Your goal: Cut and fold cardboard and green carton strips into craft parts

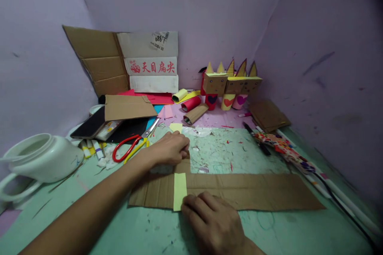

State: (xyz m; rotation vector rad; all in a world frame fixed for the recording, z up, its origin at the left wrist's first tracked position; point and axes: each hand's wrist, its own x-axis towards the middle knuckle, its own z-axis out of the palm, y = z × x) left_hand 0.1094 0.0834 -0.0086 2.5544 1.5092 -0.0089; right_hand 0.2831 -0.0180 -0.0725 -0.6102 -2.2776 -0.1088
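Observation:
A long brown cardboard strip (254, 191) lies across the green table, with a narrower cardboard piece (186, 167) standing out from its far edge. Across the strip lies a pale yellow-green paper piece (180, 191). My right hand (212, 217), fingers curled together, rests at the paper's lower right corner and the strip's near edge. Farther back, my left hand (172, 147) is closed over the narrower piece; what its fingers grip is hidden. Another bit of yellow-green paper (176, 127) shows just beyond it.
Scissors (131, 147) with red and yellow handles and a white teapot (44, 159) are at left. Rolled tubes (196, 113) and cardboard figures (215, 83) stand at the back. A floral-patterned tool (278, 145), with a cord, and cardboard scraps (269, 115) lie at right.

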